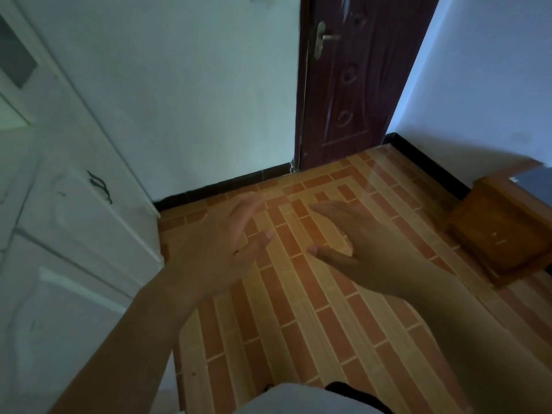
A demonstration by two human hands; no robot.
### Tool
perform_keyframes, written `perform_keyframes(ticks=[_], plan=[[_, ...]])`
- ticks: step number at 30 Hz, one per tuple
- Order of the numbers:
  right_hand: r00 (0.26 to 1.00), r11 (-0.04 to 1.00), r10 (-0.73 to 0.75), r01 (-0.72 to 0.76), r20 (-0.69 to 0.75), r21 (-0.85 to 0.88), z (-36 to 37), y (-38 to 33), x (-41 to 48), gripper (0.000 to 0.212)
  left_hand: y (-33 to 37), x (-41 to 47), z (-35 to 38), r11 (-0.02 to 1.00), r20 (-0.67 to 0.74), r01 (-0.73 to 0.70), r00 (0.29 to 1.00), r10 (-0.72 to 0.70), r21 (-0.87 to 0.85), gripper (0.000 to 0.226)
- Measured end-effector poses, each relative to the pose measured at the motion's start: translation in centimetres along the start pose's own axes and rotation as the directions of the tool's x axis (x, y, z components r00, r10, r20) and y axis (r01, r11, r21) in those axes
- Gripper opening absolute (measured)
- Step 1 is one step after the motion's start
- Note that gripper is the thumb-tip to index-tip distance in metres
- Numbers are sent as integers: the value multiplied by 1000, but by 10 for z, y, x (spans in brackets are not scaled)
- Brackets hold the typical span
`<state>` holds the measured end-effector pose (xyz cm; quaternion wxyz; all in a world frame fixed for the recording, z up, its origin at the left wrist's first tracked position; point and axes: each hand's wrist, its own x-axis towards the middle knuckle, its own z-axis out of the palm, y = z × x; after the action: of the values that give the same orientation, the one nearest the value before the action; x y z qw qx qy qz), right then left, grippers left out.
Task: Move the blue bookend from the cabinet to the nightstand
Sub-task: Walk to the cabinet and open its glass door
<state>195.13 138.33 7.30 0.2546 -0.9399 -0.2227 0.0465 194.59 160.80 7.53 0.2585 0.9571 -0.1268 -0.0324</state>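
Head view gives me both forearms stretched out over the brick-patterned floor (298, 294). I see my left hand (221, 246) spread, fingers extended, holding nothing, just beside the white cabinet (74, 204). My right hand (352, 246) is likewise spread and empty, palm down. The wooden nightstand (504, 231) stands at the right; I cannot see the blue bookend.

Item, as I see it: left hand (215, 249) and right hand (367, 249), forearms bare, no sleeves; pale grey garment (298, 398) with black edge at bottom.
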Motion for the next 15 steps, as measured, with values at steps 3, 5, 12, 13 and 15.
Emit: perform_keyframes(ticks=[3, 5, 12, 13, 15], plan=[[999, 999, -44, 44, 14, 5, -8, 6, 49, 65, -15, 30, -17, 1000, -47, 28, 998, -28, -2, 68], [996, 997, -81, 81, 37, 2, -11, 8, 82, 69, -27, 48, -24, 999, -70, 47, 996, -48, -19, 67], [973, 981, -196, 195, 120, 18, -11, 32, 216, 72, -81, 130, -38, 986, -141, 158, 977, -163, -43, 64], [967, 976, -217, 216, 131, 21, -11, 38, 236, 73, -88, 146, -40, 983, -154, 180, 971, -184, -43, 64], [955, 967, -255, 254, 150, 22, -15, 52, 275, 74, -99, 178, -43, 973, -166, 228, 958, -232, -46, 65]])
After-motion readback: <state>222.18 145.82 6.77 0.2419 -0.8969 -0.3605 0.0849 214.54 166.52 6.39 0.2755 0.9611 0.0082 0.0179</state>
